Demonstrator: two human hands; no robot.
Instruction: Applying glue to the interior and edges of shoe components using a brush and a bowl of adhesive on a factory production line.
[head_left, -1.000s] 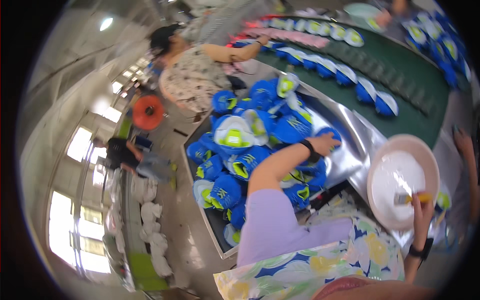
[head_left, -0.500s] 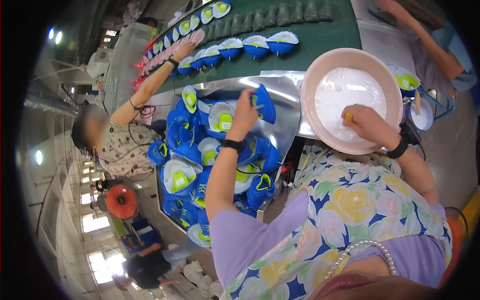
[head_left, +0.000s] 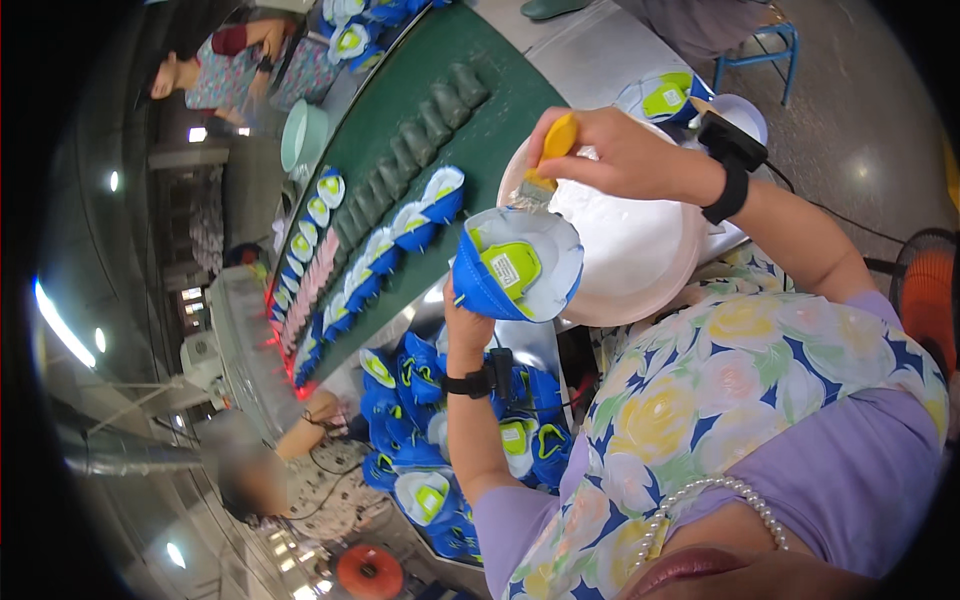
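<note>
My left hand (head_left: 468, 325) is closed on a blue shoe upper (head_left: 567, 235), gripping it from the left and below. Its white lining and lime-green insole face up. My right hand (head_left: 625, 155) grips a yellow-handled brush (head_left: 559, 138), whose bristles are at the upper's far edge, by the white lining. Both hands are over the left side of a large pale pink basin (head_left: 688, 255) of white liquid, which the upper and my right arm partly hide.
Several more blue uppers (head_left: 425, 490) lie heaped below my left forearm. A green conveyor belt (head_left: 520, 95) carries rows of uppers, pink pieces and dark foot-shaped pieces (head_left: 420, 140). Another person (head_left: 320, 490) is at lower left; one more stands at upper left. A blue stool (head_left: 765, 45) stands at upper right.
My left hand has brought a blue upper from above the heap to the basin. My right hand has lifted the brush out of the white liquid to the upper. The view has turned.
</note>
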